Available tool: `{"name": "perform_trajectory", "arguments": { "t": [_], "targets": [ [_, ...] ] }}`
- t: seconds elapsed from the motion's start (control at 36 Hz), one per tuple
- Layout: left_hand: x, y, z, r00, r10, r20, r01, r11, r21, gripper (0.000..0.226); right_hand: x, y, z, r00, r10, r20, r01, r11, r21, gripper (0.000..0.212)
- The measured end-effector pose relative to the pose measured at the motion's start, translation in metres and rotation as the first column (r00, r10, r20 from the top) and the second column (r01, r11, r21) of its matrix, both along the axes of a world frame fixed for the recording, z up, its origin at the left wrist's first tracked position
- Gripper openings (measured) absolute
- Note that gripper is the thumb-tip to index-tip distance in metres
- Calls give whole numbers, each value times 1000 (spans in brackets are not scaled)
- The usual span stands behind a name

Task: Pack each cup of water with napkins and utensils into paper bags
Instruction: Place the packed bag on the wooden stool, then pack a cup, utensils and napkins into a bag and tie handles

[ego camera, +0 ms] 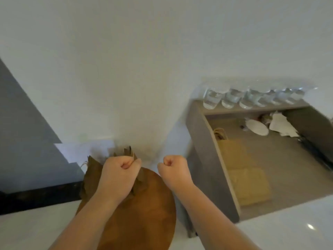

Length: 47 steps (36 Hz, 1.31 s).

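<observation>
Two fists; left hand (pixel 120 170) clutches paper bag (pixel 91 175).

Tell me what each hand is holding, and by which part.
Left hand has its grip bunched around the crumpled top of a brown paper bag. Right hand is a closed fist, nothing visibly held.

A plain white wall (pixel 126 60) rises behind a grey-brown table (pixel 203 141) and glossy white floor (pixel 288 222).

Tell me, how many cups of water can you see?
About 7 clear plastic cups of water, in one row along the grey table's far edge by the white wall; the blurred right-hand ones may hide more.
</observation>
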State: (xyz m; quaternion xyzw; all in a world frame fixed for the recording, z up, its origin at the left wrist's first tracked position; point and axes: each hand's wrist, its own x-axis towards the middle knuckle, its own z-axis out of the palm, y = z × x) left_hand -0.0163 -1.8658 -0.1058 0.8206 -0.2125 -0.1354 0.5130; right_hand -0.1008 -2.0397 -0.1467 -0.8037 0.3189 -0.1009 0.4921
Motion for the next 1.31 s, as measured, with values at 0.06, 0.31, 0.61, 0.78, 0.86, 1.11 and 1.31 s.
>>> {"name": "perform_trajectory", "arguments": {
  "t": [0.06,0.31,0.61,0.78,0.86,1.11,1.31],
  "targets": [
    [-17,-22,9,999,-29,14,30,995,-99,58,-29,-10,33,993,-79,89,76,996,34,37],
    [-87,-108,14,950,-290,115,301,949,-94,54,-151,-119,62,911,-412,32,413,909,-55,35],
    [-163,-254,-41,803,-482,352,416,875,247,21,-253,-268,-30,874,-376,-308,376,924,-62,45],
    [-198,-346,-75,850,-496,176,365,797,481,56,-285,-354,-78,870,-247,-426,269,963,-9,19],
    [-196,-371,-88,873,-483,62,323,669,669,80,-284,-372,-86,884,-102,-455,162,982,96,18],
    [-197,-384,-82,851,-525,27,341,590,732,36,-271,-409,-71,862,49,-505,159,920,359,38],
    [-222,-408,-12,661,-690,295,404,658,636,26,-277,-434,-24,941,-168,-294,296,829,474,68]
  ]
}}
